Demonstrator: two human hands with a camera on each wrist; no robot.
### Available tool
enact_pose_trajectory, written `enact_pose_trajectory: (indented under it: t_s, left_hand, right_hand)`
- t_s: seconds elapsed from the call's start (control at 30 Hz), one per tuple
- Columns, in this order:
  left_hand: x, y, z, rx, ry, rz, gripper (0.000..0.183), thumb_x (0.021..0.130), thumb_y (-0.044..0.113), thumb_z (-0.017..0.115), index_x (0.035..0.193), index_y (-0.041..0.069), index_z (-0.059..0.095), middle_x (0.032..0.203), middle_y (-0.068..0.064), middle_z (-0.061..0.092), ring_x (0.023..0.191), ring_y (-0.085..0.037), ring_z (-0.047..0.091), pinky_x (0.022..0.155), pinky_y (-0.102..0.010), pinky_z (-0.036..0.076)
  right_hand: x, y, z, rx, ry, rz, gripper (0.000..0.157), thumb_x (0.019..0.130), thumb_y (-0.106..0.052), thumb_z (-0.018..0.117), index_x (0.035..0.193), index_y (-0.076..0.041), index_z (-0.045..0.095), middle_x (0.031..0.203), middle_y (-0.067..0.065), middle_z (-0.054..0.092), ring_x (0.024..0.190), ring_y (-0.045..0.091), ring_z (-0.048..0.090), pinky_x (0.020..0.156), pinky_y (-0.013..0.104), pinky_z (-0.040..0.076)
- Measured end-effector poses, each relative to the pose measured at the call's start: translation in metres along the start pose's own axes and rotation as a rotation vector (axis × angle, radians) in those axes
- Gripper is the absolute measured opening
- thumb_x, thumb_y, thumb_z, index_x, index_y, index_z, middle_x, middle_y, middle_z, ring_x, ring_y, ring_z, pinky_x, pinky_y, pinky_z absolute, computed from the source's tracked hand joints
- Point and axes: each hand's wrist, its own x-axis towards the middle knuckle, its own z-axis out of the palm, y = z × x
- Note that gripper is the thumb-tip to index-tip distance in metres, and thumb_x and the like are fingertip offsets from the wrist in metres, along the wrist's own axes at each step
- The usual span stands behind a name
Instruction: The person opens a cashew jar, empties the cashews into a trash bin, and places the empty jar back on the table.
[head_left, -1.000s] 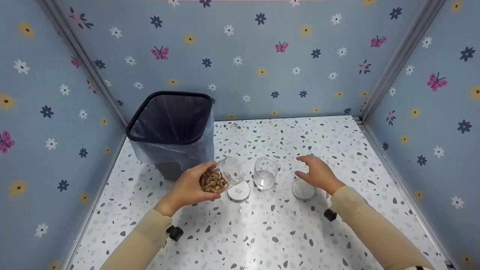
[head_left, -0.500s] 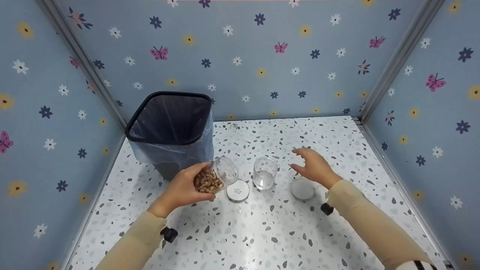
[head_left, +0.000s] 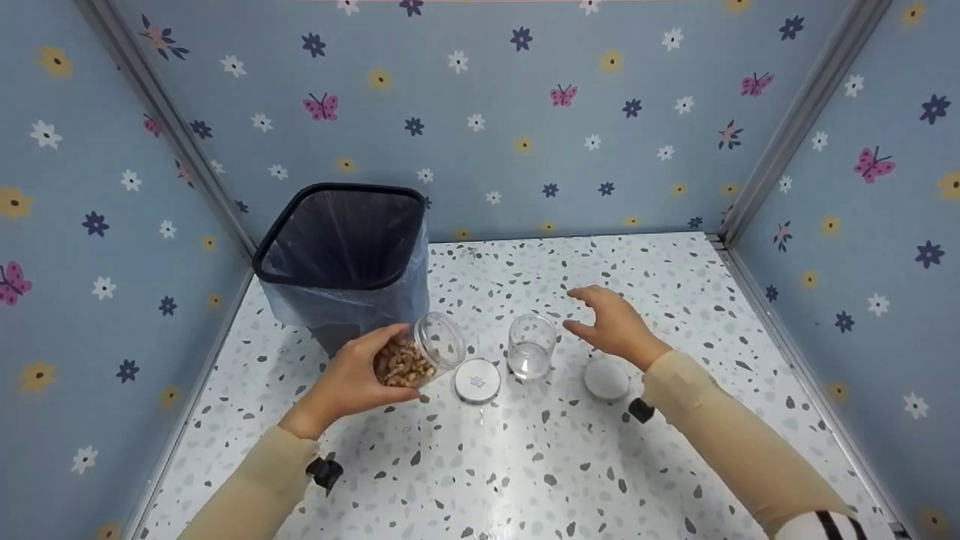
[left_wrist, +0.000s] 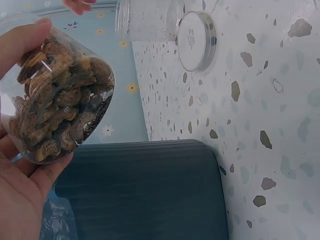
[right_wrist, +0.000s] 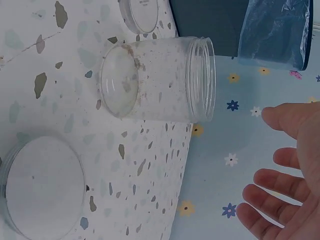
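My left hand grips a transparent jar, tilted with its uncapped mouth toward the right. Wrinkled brown dried pieces fill much of it in the left wrist view. A second transparent jar stands upright and uncapped on the table, specks of residue on its wall. Just right of this jar, my right hand hovers with fingers spread and nothing in them. In the right wrist view, its fingers point toward the jar's mouth, apart from it. Two round white lids lie either side of the standing jar.
A dark bin with a black rim and a bluish plastic liner stands at the left, right behind the held jar. Flower-patterned walls enclose the speckled white table at the back and both sides.
My left hand has moved left and slightly down with the jar of brown pieces. My right hand has moved left and up, closer to the standing jar, uncovering the right lid.
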Motion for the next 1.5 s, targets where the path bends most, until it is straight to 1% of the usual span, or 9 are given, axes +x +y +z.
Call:
enact_pose_trajectory:
  t_s: [0.37, 0.6, 0.87, 0.97, 1.07, 1.2, 1.33, 1.4, 1.5]
  left_hand:
    - [-0.004, -0.001, -0.01, 0.017, 0.01, -0.012, 0.095, 0.07, 0.025, 0.104, 0.151, 0.001, 0.06, 0.144, -0.016, 0.07, 0.13, -0.034, 0.068, 0.111, -0.056, 0.055]
    - [-0.001, 0.002, -0.019, 0.006, 0.028, 0.008, 0.093, 0.071, 0.026, 0.104, 0.149, -0.001, 0.061, 0.141, -0.018, 0.071, 0.128, -0.036, 0.069, 0.109, -0.058, 0.056]
    - [0.0, 0.006, -0.032, -0.002, 0.042, 0.017, 0.094, 0.071, 0.022, 0.104, 0.151, 0.001, 0.06, 0.14, -0.015, 0.072, 0.124, -0.031, 0.07, 0.105, -0.054, 0.058]
    - [-0.001, 0.008, -0.038, 0.005, 0.047, 0.015, 0.095, 0.07, 0.021, 0.104, 0.151, 0.002, 0.06, 0.141, -0.014, 0.071, 0.123, -0.029, 0.07, 0.105, -0.05, 0.058]
    - [0.0, 0.01, -0.043, 0.007, 0.054, 0.018, 0.095, 0.069, 0.02, 0.104, 0.151, 0.002, 0.06, 0.14, -0.013, 0.072, 0.122, -0.026, 0.07, 0.104, -0.044, 0.058]
    - [0.0, 0.012, -0.052, 0.001, 0.069, 0.045, 0.094, 0.068, 0.019, 0.104, 0.15, 0.002, 0.061, 0.138, -0.012, 0.073, 0.119, -0.024, 0.07, 0.101, -0.031, 0.058]
    - [0.001, 0.014, -0.06, -0.013, 0.075, 0.053, 0.096, 0.068, 0.021, 0.105, 0.152, 0.004, 0.06, 0.139, -0.01, 0.072, 0.121, -0.023, 0.07, 0.102, -0.019, 0.053]
    - [0.001, 0.015, -0.063, -0.018, 0.075, 0.054, 0.097, 0.068, 0.021, 0.106, 0.152, 0.005, 0.06, 0.14, -0.009, 0.072, 0.122, -0.022, 0.069, 0.103, -0.016, 0.05]
    - [0.002, 0.016, -0.068, -0.014, 0.077, 0.056, 0.097, 0.068, 0.021, 0.106, 0.152, 0.006, 0.061, 0.14, -0.008, 0.072, 0.121, -0.021, 0.069, 0.102, -0.014, 0.049]
  right_hand:
    - [0.009, -0.019, 0.002, 0.016, 0.016, -0.059, 0.06, 0.101, -0.032, 0.078, 0.151, -0.004, 0.061, 0.148, 0.018, 0.065, 0.13, 0.04, 0.066, 0.11, 0.056, 0.056]
    - [0.016, -0.027, 0.005, 0.02, 0.009, -0.082, 0.06, 0.101, -0.032, 0.079, 0.151, -0.005, 0.061, 0.145, 0.018, 0.066, 0.13, 0.04, 0.066, 0.111, 0.057, 0.055]
    - [0.02, -0.04, 0.007, 0.022, 0.016, -0.125, 0.059, 0.101, -0.031, 0.079, 0.15, -0.004, 0.061, 0.146, 0.017, 0.066, 0.129, 0.039, 0.067, 0.111, 0.056, 0.056]
    - [0.022, -0.045, 0.008, 0.034, 0.011, -0.135, 0.058, 0.101, -0.031, 0.079, 0.15, -0.005, 0.061, 0.145, 0.016, 0.066, 0.129, 0.038, 0.067, 0.111, 0.055, 0.056]
    - [0.026, -0.049, 0.01, 0.045, 0.014, -0.156, 0.058, 0.102, -0.031, 0.079, 0.15, -0.005, 0.061, 0.144, 0.016, 0.066, 0.129, 0.038, 0.067, 0.111, 0.054, 0.056]
    - [0.029, -0.054, 0.012, 0.047, 0.024, -0.185, 0.058, 0.101, -0.03, 0.079, 0.15, -0.004, 0.061, 0.144, 0.017, 0.067, 0.128, 0.039, 0.068, 0.11, 0.054, 0.056]
    - [0.033, -0.06, 0.013, 0.053, 0.018, -0.197, 0.058, 0.102, -0.031, 0.079, 0.15, -0.006, 0.061, 0.145, 0.015, 0.066, 0.129, 0.038, 0.068, 0.11, 0.054, 0.057]
    - [0.034, -0.064, 0.013, 0.057, 0.015, -0.201, 0.057, 0.102, -0.031, 0.078, 0.15, -0.007, 0.061, 0.146, 0.015, 0.066, 0.13, 0.038, 0.067, 0.11, 0.053, 0.057]
    - [0.036, -0.069, 0.014, 0.062, 0.013, -0.206, 0.057, 0.102, -0.032, 0.079, 0.15, -0.007, 0.062, 0.146, 0.014, 0.066, 0.13, 0.038, 0.067, 0.111, 0.053, 0.056]
